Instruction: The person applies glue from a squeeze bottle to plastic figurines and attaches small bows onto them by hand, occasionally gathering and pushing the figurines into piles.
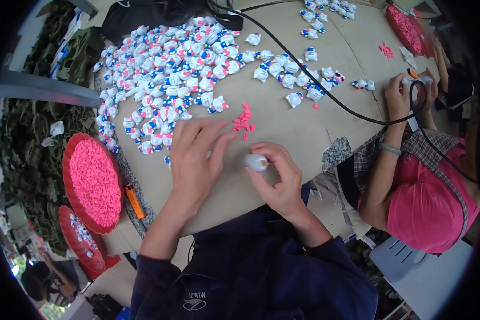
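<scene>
My right hand (282, 181) pinches a small whitish bottle (258, 162) with a yellowish tip between thumb and fingers. My left hand (193, 160) is held over the near edge of a large heap of small white cat figurines (170, 69) with blue and pink parts. Its fingers are spread, and I see nothing gripped in them; a little of the figurines shows beside and beneath it. Between and beyond my two hands lies a little cluster of bright pink pieces (244, 118) on the table (298, 136).
At my left stand a red basket full of pink pieces (95, 184) and a second red basket (81, 237). An orange-handled tool (135, 201) lies on the table's edge. A black cable (304, 64) crosses the table. A co-worker in pink (421, 192) works at the right.
</scene>
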`<act>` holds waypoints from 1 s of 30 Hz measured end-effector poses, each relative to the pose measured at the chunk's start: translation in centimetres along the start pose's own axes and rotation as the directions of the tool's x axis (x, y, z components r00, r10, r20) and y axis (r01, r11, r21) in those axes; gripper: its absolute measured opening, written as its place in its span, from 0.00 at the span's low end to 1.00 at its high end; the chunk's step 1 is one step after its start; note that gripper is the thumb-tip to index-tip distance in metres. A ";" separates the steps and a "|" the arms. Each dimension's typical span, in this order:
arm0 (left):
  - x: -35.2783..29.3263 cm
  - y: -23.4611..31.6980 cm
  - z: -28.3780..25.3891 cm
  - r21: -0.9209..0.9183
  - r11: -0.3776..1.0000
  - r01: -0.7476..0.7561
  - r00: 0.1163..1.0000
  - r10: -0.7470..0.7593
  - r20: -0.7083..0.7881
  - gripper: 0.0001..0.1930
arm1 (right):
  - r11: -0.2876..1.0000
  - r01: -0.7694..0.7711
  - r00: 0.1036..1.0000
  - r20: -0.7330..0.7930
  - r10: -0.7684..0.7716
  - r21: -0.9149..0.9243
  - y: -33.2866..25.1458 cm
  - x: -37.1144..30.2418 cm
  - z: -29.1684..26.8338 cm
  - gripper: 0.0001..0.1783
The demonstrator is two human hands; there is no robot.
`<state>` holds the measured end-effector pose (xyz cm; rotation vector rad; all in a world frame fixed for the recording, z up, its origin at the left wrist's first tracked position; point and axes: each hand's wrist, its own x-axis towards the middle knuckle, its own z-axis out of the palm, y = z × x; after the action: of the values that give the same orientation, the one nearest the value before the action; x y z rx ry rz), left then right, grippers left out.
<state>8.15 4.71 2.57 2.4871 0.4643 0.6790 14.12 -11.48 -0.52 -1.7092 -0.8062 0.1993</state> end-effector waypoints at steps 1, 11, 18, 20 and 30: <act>1.6 0.5 1.1 -0.067 0.994 -0.083 0.996 0.085 0.033 0.13 | 1.000 -0.001 1.000 -0.013 0.001 -0.008 -0.1 -0.4 -0.4 0.17; 6.5 5.1 8.9 -0.051 0.973 -0.224 0.942 0.230 0.247 0.14 | 0.992 -0.039 0.971 -0.231 0.067 0.122 0.1 -2.8 -5.1 0.20; -0.7 3.6 0.8 -0.752 0.477 0.455 0.884 -0.142 0.445 0.15 | 0.981 0.011 0.971 -0.238 0.036 0.194 0.0 -3.4 -6.1 0.22; -3.3 3.0 -0.6 -0.780 0.325 0.535 0.844 -0.244 0.478 0.17 | 0.994 0.036 0.998 -0.058 -0.030 0.105 -1.0 -2.6 -6.3 0.21; -7.9 1.0 -0.9 -0.765 0.348 0.542 0.835 -0.326 0.443 0.16 | 0.999 -0.027 0.995 0.098 0.024 0.028 -2.6 -2.2 -4.2 0.23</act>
<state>1.39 0.81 0.88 1.3015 0.5007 0.2687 13.61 -15.90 2.55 -1.6928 -0.8495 0.3127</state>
